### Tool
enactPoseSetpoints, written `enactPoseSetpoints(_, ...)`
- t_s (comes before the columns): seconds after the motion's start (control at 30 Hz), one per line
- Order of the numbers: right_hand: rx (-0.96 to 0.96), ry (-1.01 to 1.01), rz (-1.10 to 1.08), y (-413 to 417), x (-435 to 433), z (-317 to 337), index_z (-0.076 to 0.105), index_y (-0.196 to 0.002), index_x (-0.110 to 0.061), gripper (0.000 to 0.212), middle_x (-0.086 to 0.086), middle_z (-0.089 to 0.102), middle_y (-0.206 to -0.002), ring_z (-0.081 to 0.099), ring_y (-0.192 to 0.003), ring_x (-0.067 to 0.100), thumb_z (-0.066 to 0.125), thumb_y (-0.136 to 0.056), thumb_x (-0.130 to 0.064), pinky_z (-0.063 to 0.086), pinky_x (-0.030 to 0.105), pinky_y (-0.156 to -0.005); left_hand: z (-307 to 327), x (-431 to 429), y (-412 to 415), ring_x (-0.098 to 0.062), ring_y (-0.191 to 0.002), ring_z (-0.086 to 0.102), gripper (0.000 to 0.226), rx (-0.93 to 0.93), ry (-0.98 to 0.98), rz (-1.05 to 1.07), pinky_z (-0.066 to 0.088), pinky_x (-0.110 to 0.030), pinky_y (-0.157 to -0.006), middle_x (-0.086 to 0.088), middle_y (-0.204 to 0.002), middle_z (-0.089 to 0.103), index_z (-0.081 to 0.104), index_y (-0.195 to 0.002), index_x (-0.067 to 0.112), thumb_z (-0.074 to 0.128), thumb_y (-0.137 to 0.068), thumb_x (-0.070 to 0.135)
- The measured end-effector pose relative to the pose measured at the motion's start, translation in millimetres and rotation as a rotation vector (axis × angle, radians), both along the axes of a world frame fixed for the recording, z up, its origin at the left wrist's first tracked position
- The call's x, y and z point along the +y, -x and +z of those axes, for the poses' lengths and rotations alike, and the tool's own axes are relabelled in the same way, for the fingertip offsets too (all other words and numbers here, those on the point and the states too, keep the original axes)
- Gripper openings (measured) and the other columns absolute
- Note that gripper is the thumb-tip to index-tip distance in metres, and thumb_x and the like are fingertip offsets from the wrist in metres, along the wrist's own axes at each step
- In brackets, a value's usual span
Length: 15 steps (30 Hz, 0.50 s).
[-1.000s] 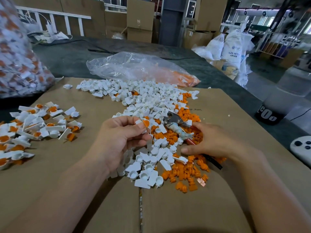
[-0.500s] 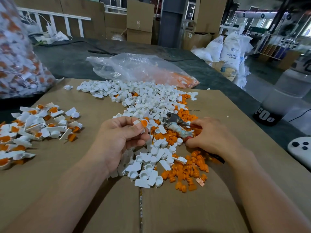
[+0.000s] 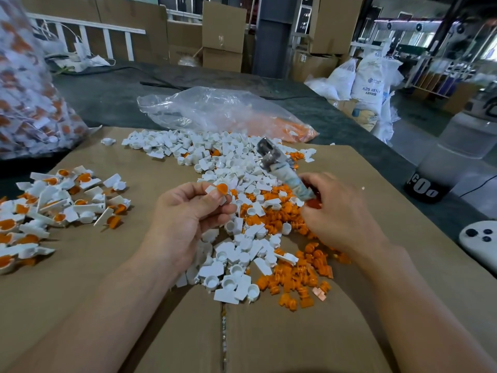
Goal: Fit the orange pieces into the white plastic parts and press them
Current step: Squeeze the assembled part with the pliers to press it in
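Fingers (image 3: 188, 191) of the left hand (image 3: 188, 219) curl around a white plastic part (image 3: 212, 190), with the thumb pressed along it. An orange piece (image 3: 222, 188) sits in the cup of that part, held up above the heap. The right hand (image 3: 341, 214) is closed around the red grip of a tool (image 3: 285, 173). The tool's cloth-wrapped shaft slants up and away to a metal head, which is raised over the parts and well apart from the left hand.

Between and beyond both hands lies a heap of loose white parts (image 3: 236, 162). It merges on the right and near side into scattered loose orange pieces (image 3: 290, 275). To the left, apart from this heap, a pile of fitted parts (image 3: 53, 200) shows orange inside white.

All of it rests on flattened cardboard (image 3: 94, 265) laid over a dark surface (image 3: 107, 95). At the far edge of the cardboard a clear bag (image 3: 215, 111) lies slack with orange showing at its right end. A large clear sack (image 3: 27, 98) of white-and-orange parts stands at the far left. At the right edge are a translucent container (image 3: 457, 157) and a white rounded device (image 3: 478, 240) with dark buttons.

The room behind holds stacked cardboard boxes (image 3: 223, 36), a white railing (image 3: 86, 30) and white printed sacks (image 3: 371, 84).
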State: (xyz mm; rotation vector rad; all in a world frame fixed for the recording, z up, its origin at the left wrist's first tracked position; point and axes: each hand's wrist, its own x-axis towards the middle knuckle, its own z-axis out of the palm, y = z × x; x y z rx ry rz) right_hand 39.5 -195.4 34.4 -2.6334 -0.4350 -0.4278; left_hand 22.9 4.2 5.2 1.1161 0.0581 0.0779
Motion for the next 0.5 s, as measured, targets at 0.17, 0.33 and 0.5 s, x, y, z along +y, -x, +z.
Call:
enactPoseSetpoints(0.17,0.018,0.02,0.092,2,9,-4,0.055,-0.109,-0.015,0.034,-0.007,0.044,-0.087,0.038,-0.076,0.005,0.056,-0.076,-0.006,0.031,0.005,-0.065,0,1,-1,-0.013,-0.054,0.066,0.011,-0.012,0.028,0.024,0.051,-0.019,-0.047,-0.005,-0.06,0.067,0.056,-0.075,0.003,0.054,-0.084,-0.004)
enactPoseSetpoints(0.33,0.018,0.065,0.114,2,11,-8,0.053,-0.116,-0.017,0.039,-0.007,0.044,-0.093,0.037,-0.085,0.006,0.055,-0.077,-0.012,0.03,0.017,-0.066,-1,2,0,-0.015,-0.055,0.066,0.013,-0.017,0.014,0.038,0.051,-0.019,-0.047,-0.006,-0.06,0.066,0.056,-0.073,0.003,0.054,-0.084,-0.005)
enactPoseSetpoints(0.5,0.051,0.053,0.149,4,12,-7,0.052,-0.121,-0.018,0.044,-0.008,0.045,-0.1,0.034,-0.088,0.0,0.056,-0.078,-0.013,0.031,0.005,-0.071,0,-2,0,-0.015,-0.057,0.067,0.013,-0.047,0.002,0.066,0.054,-0.02,-0.05,-0.005,-0.06,0.067,0.056,-0.073,0.004,0.054,-0.083,-0.003)
